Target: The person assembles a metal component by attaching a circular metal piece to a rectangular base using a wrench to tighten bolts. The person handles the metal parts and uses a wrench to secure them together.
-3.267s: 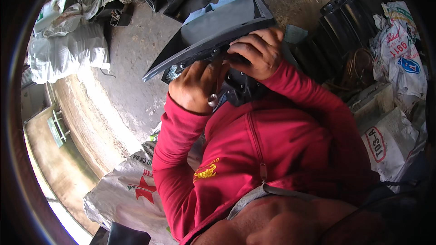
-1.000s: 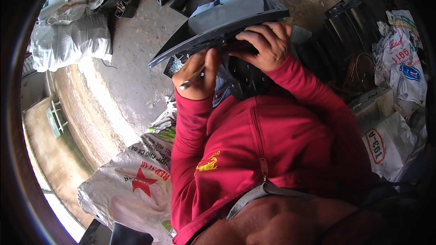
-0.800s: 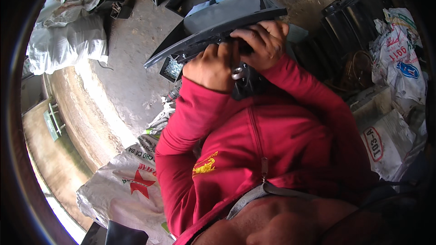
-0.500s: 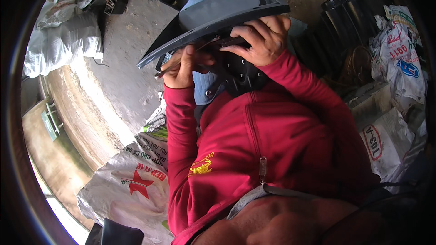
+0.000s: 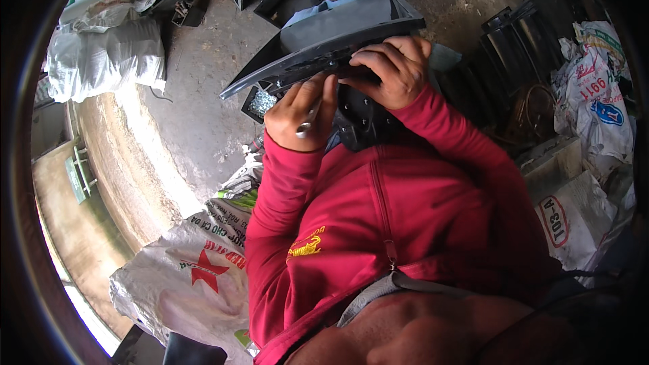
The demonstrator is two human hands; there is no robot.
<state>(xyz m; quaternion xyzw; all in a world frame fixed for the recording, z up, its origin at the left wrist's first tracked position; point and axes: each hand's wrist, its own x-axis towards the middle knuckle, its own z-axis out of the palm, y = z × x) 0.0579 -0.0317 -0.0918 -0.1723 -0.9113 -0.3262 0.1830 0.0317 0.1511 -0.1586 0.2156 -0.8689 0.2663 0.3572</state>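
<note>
A large dark grey and black moulded part (image 5: pixel 338 34) with a curved, flanged edge is held up in front of my chest. My right hand (image 5: pixel 395 71) grips its near edge at the right, thumb and fingers closed on it. My left hand (image 5: pixel 301 111) is closed around a slim silvery metal tool (image 5: pixel 307 122), one end sticking out toward me. The left fingertips meet the part's underside near its middle, beside small bolt-like fittings (image 5: pixel 331 63). What the tool's far end touches is hidden by my fingers.
A small black tray (image 5: pixel 261 103) of shiny small hardware stands below the part's left end. White sacks (image 5: pixel 182 284) lie at the near left, and more sacks (image 5: pixel 595 88) at the right. Black moulded pieces (image 5: pixel 520 40) stand at the far right. Clear plastic wrapping (image 5: pixel 108 57) lies far left.
My left hand has moved right and turned, bringing its fingertips to the part's underside and the tool end toward me. The part has dropped slightly lower in view, uncovering the hardware tray.
</note>
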